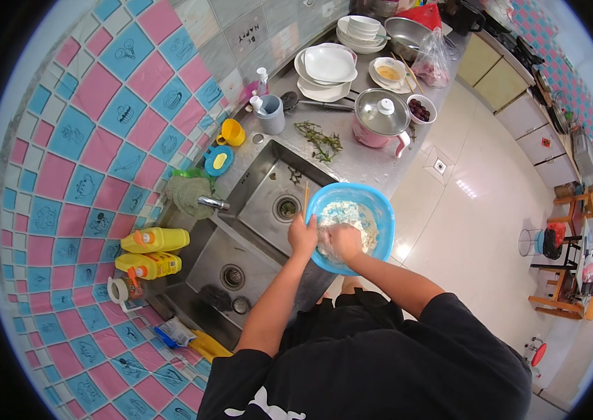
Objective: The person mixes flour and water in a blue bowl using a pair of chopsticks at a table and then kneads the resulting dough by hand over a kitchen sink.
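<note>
A blue plastic basin [386, 220] holds white, floury, partly clumped dough [346, 211]. My left hand [302, 236] grips the basin's left rim, thumb on the edge. A pair of chopsticks [306, 197] rises from that same hand. Inside the basin, my right hand [345, 240] has its fingers curled down into the flour mixture. The fingertips are hidden, so what they close on cannot be made out. The basin sits beside the right edge of a double steel sink [254, 205], overlapping its rim in view.
Beyond the sink, the steel counter carries green stems [320, 140], a pink pot with a glass lid [375, 134], a bowl of dark red fruit [422, 109] and stacked white plates [330, 63]. A faucet [213, 203] reaches over the sink. Yellow bottles [154, 239] stand left.
</note>
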`<state>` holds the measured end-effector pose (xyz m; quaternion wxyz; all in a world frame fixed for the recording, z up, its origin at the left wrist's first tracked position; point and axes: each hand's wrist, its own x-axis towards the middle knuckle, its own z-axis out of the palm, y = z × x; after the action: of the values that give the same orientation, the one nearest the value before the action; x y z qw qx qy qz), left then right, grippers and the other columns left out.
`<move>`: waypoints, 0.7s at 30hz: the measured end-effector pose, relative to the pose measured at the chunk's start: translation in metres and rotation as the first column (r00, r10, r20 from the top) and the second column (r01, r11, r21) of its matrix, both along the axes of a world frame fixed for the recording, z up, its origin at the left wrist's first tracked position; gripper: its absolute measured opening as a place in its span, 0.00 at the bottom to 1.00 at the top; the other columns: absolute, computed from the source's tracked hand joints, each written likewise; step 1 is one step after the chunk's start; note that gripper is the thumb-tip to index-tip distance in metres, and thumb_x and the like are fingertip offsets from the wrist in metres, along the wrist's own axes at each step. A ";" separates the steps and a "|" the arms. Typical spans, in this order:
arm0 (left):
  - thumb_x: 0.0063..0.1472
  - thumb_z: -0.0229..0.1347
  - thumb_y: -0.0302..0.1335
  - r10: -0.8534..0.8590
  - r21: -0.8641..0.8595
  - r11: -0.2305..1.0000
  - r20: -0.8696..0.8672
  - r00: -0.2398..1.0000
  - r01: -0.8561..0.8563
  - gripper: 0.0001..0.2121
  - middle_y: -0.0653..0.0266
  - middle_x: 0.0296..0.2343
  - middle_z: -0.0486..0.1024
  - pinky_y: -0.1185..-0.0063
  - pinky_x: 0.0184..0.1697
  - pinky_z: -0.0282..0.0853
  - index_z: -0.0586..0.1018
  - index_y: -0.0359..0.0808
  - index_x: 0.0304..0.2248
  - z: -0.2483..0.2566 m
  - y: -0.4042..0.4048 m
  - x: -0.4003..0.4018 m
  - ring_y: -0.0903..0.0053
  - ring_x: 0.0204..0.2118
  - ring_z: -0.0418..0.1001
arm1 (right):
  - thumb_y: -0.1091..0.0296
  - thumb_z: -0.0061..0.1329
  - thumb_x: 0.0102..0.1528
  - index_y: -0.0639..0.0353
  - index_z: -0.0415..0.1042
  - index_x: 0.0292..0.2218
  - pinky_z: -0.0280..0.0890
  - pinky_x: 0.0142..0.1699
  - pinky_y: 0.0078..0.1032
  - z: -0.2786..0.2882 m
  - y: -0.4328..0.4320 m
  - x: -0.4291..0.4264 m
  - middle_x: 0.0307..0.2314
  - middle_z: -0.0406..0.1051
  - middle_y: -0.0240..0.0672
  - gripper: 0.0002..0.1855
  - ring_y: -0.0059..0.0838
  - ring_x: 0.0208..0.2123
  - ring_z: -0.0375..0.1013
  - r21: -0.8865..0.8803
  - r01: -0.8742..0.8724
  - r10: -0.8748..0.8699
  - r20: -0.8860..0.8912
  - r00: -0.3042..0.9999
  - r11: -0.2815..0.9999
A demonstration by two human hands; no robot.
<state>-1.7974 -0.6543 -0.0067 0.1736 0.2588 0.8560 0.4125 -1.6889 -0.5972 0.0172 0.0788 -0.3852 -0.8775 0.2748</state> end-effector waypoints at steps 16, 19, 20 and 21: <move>0.52 0.51 0.33 -0.099 0.051 0.994 0.136 0.986 0.093 0.11 0.51 0.23 0.72 0.70 0.32 0.64 0.73 0.32 0.29 -0.002 -0.005 -0.004 0.59 0.28 0.70 | 0.65 0.45 0.36 0.56 0.63 0.14 0.62 0.30 0.32 -0.052 0.036 -0.013 0.16 0.64 0.36 0.07 0.37 0.22 0.66 0.305 -0.051 0.116 -0.200 0.973 0.951; 0.52 0.51 0.29 -0.089 0.058 0.995 0.157 0.984 0.081 0.09 0.56 0.23 0.73 0.75 0.32 0.64 0.73 0.31 0.30 0.002 -0.003 -0.005 0.69 0.26 0.71 | 0.64 0.43 0.38 0.58 0.64 0.15 0.61 0.34 0.34 -0.044 0.036 -0.012 0.17 0.65 0.40 0.08 0.41 0.25 0.66 0.204 -0.016 0.045 -0.138 0.989 0.979; 0.52 0.51 0.28 -0.079 0.134 0.990 0.197 0.977 0.053 0.09 0.57 0.23 0.73 0.75 0.32 0.64 0.73 0.30 0.30 0.004 -0.005 -0.003 0.70 0.26 0.71 | 0.63 0.43 0.40 0.59 0.66 0.16 0.61 0.36 0.35 -0.040 0.038 -0.009 0.18 0.65 0.41 0.09 0.44 0.26 0.65 0.124 -0.076 0.098 -0.188 0.977 0.989; 0.52 0.51 0.28 -0.066 0.203 0.979 0.245 0.967 0.016 0.08 0.58 0.23 0.73 0.76 0.32 0.64 0.73 0.30 0.30 0.007 -0.009 0.001 0.72 0.27 0.71 | 0.62 0.43 0.41 0.60 0.67 0.18 0.60 0.38 0.36 -0.038 0.037 -0.003 0.18 0.65 0.43 0.10 0.46 0.28 0.65 0.040 -0.145 0.150 -0.235 0.960 0.989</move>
<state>-1.7969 -0.6633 0.0006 0.2622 0.2384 0.7760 0.5217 -1.6920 -0.5604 -0.0209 0.1665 -0.2821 -0.8910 0.3142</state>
